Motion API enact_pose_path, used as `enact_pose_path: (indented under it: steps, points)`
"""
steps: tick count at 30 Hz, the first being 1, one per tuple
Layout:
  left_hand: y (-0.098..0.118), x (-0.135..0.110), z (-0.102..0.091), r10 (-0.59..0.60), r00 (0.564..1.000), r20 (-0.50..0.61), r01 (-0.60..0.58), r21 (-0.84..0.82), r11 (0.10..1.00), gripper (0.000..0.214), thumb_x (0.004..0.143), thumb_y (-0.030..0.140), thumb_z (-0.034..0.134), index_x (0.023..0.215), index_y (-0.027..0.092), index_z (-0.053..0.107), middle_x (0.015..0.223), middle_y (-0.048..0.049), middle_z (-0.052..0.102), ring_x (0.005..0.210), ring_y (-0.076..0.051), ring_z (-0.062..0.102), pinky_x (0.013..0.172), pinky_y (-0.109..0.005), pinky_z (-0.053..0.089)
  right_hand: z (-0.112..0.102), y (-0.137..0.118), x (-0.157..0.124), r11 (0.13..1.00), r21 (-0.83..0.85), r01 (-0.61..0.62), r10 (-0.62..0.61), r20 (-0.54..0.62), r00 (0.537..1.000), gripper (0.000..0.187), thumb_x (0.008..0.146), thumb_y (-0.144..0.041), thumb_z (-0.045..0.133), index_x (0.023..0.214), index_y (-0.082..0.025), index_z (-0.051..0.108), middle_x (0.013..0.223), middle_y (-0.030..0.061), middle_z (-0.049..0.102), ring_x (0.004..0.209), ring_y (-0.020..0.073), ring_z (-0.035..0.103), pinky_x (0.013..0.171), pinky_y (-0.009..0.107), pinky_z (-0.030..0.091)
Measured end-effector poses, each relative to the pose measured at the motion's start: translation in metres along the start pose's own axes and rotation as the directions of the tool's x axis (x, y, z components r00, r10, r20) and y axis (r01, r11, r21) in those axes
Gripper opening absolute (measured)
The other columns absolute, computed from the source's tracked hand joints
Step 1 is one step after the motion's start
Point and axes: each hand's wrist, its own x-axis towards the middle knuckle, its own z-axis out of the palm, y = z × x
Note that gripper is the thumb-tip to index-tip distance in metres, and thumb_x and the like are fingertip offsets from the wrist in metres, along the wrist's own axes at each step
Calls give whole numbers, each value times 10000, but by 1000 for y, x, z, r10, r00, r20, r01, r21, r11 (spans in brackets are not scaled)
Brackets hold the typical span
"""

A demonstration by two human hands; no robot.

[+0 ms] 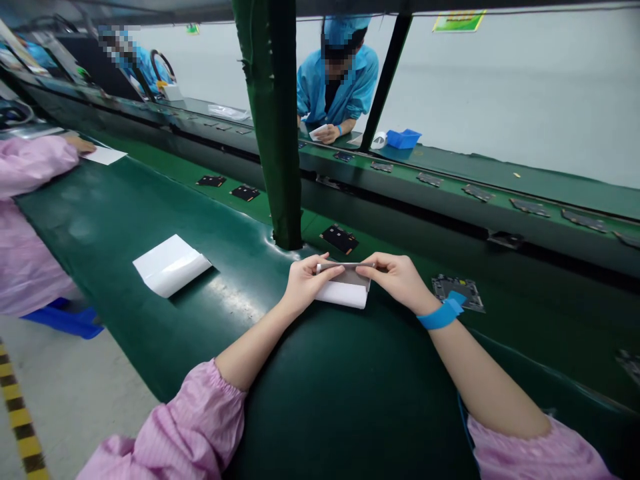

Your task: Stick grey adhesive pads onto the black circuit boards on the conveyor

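Between my two hands is a curled white sheet (343, 295) with a grey face (349, 275) turned up. My left hand (307, 283) pinches its left end, thumb laid over the top edge. At the opposite end my right hand (397, 277) grips it between thumb and fingers; a blue wrist strap (443, 313) circles that wrist. Just beyond the hands a dark circuit board (339, 238) lies on the green line. Another board (457, 291) sits behind my right wrist. To the left, a glossy white sheet (171, 265) with a curled edge rests on the table.
A green post (273, 127) rises close beyond my hands. Rows of boards (477, 193) lie along the line. Across it a co-worker in blue (337, 87) holds a white piece near a blue bin (403, 139). A pink sleeve (37, 163) reaches in at left over the green table (100, 213).
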Motion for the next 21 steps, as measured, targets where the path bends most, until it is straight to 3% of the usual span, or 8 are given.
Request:
enact_pose_path:
  steps: [6,9,13,16,21]
  points:
    - [-1,-1,0,-15,1000,-21,15,-10,1000,284,665,468,748,582,202,692,566,34,637,706,-183,651,1032,-446,451,1,1,0,1000,-2,5,-5,-2,1000,370,737,-559,633,619,-209,649,592,27,626,559,156,526,511,288,382]
    - [-3,-2,0,-53,998,-29,53,-15,998,334,656,461,755,521,190,613,515,31,561,749,-206,659,912,-400,506,2,1,-1,1000,-4,16,-16,-23,1000,398,740,-573,627,592,-203,625,553,13,575,530,137,475,495,279,352]
    - [-4,-4,0,-118,993,19,119,-46,992,331,625,461,784,685,167,646,639,5,630,699,-179,632,682,-299,513,5,3,-1,1000,14,9,-9,-35,999,426,742,-600,616,581,-206,607,544,6,553,531,135,463,490,276,346]
    - [-4,-5,2,-134,990,32,136,-63,989,383,614,448,799,825,154,673,770,-33,684,712,-166,623,652,-273,500,6,3,-1,999,32,-6,7,-35,999,432,744,-611,609,594,-206,607,564,13,575,555,148,495,504,283,374]
    - [-5,-4,3,-136,991,4,136,-66,989,339,645,438,780,779,146,674,745,-38,684,684,-159,617,630,-264,486,-6,-1,-1,998,-60,-9,11,29,1000,354,775,-557,607,730,-212,672,691,42,654,614,171,537,548,309,418]
